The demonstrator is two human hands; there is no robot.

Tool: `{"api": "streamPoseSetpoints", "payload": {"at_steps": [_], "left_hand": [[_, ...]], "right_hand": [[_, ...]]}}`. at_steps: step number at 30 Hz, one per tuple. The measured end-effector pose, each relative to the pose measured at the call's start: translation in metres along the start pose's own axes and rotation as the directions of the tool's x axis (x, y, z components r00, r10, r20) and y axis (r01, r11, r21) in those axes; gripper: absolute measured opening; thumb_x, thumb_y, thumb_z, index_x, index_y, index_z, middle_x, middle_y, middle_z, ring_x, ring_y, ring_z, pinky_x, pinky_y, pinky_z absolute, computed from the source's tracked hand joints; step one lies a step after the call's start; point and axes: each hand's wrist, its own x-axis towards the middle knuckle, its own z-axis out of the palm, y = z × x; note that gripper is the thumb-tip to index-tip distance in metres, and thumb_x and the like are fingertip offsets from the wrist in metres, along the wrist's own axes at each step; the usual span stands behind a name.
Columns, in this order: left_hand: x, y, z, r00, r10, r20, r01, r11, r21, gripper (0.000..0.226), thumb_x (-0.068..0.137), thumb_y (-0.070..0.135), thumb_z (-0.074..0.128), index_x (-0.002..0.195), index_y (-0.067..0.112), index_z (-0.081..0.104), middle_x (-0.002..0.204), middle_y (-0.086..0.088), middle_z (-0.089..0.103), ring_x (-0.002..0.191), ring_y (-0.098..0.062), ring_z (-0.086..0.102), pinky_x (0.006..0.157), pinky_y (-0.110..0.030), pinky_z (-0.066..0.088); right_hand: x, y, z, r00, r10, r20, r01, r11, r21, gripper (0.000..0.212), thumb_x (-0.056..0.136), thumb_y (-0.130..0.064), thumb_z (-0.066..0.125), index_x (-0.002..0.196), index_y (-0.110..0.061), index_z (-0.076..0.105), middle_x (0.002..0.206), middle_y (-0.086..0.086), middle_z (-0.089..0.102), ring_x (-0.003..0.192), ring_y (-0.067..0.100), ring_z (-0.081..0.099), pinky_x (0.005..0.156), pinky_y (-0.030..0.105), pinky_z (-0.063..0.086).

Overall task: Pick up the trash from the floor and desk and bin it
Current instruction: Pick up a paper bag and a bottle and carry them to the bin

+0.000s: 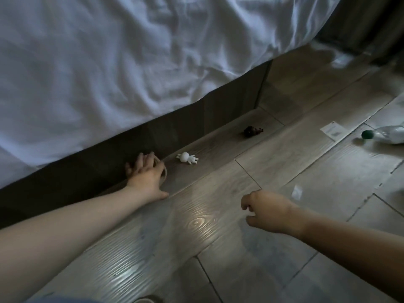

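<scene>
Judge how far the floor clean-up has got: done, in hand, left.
Nothing shows as binned; no bin is in view. In hand: the left hand rests on a pale ring by the bed base, not yet lifted; the right hand holds nothing. Left on the floor: white figurine, dark lump, paper slip, green-capped bottle. The desk is out of view.

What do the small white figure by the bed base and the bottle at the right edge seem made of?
White figure: probably moulded plastic, smooth and matt; uniformly white, rounded limbs. Bottle: probably thin clear plastic; see-through body with glossy highlights, and an opaque green cap.
</scene>
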Motion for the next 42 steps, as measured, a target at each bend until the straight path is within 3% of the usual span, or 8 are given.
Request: {"api": "streamPoseSetpoints", "payload": {"at_steps": [7,13,16,20,25,31,35,42], "left_hand": [[0.021,-0.01,0.021,0.996,-0.041,0.076,0.049,0.992,-0.119,0.103,0.071,0.052,0.076,0.15,0.035,0.012,0.157,-0.001,-0.024,0.143,-0.041,-0.018,0.115,-0.058,0.02],[0.035,-0.011,0.028,0.998,0.041,0.048,-0.024,0.949,-0.314,0.119,0.063,0.053,0.081,0.153,0.031,0.006,0.152,-0.004,0.004,0.138,-0.032,0.026,0.112,-0.034,0.031],[0.042,0.012,0.038,0.988,0.151,0.036,-0.12,0.891,-0.438,0.121,0.062,0.053,0.081,0.153,0.028,0.007,0.151,-0.001,0.002,0.142,-0.026,0.018,0.116,-0.031,0.024],[0.058,0.042,0.03,0.962,0.27,0.046,-0.241,0.913,-0.329,0.125,0.061,0.054,0.081,0.152,0.034,-0.004,0.156,0.003,-0.01,0.143,-0.033,0.005,0.115,-0.04,0.023],[0.092,0.054,0.015,0.954,0.235,0.188,-0.174,0.94,-0.293,0.138,0.051,0.064,0.082,0.147,0.044,-0.015,0.154,0.005,-0.032,0.144,-0.037,-0.018,0.116,-0.052,0.011],[0.104,0.065,0.017,0.904,0.388,0.181,-0.336,0.904,-0.262,0.124,0.048,0.068,0.078,0.147,0.044,0.007,0.153,0.008,0.006,0.141,-0.025,0.012,0.113,-0.041,0.028],[0.102,0.103,0.013,0.856,0.496,0.146,-0.473,0.865,-0.166,0.116,0.048,0.065,0.08,0.144,0.039,0.021,0.147,0.005,0.012,0.135,-0.027,0.018,0.111,-0.039,0.03],[0.114,0.137,-0.011,0.854,0.43,0.292,-0.429,0.901,-0.07,0.121,0.035,0.072,0.081,0.138,0.036,0.028,0.138,0.002,0.026,0.126,-0.026,0.031,0.102,-0.039,0.04]], "right_hand": [[0.006,0.016,0.01,0.999,0.035,0.008,-0.035,0.998,0.045,0.038,0.088,-0.036,0.058,0.123,-0.021,0.057,0.116,-0.002,0.061,0.103,0.015,0.058,0.074,0.021,0.041],[0.013,0.029,0.013,0.996,0.084,0.026,-0.086,0.994,0.065,0.038,0.088,-0.037,0.058,0.123,-0.021,0.056,0.116,-0.002,0.061,0.105,0.014,0.057,0.077,0.022,0.043],[0.018,0.037,0.02,0.993,0.106,0.059,-0.111,0.991,0.074,0.038,0.089,-0.037,0.057,0.123,-0.022,0.056,0.118,-0.002,0.061,0.105,0.015,0.057,0.077,0.022,0.043],[0.027,0.055,0.015,0.983,0.182,0.035,-0.185,0.979,0.09,0.036,0.089,-0.038,0.058,0.122,-0.024,0.056,0.118,-0.003,0.059,0.102,0.014,0.059,0.066,0.02,0.04],[0.042,0.084,0.007,0.958,0.285,-0.006,-0.279,0.941,0.19,0.036,0.088,-0.033,0.06,0.122,-0.022,0.058,0.117,-0.001,0.062,0.101,0.016,0.06,0.079,0.025,0.048],[0.05,0.117,0.004,0.921,0.388,-0.047,-0.365,0.897,0.251,0.038,0.088,-0.032,0.06,0.124,-0.02,0.057,0.119,0.002,0.063,0.105,0.018,0.06,0.086,0.028,0.05],[0.046,0.136,0.01,0.895,0.444,-0.041,-0.418,0.867,0.271,0.037,0.089,-0.033,0.06,0.123,-0.019,0.057,0.117,0.002,0.063,0.102,0.019,0.061,0.086,0.028,0.05],[0.033,0.158,0.026,0.874,0.486,-0.033,-0.457,0.842,0.286,0.038,0.089,-0.032,0.06,0.124,-0.02,0.057,0.119,0.002,0.062,0.106,0.02,0.059,0.087,0.029,0.049]]}}
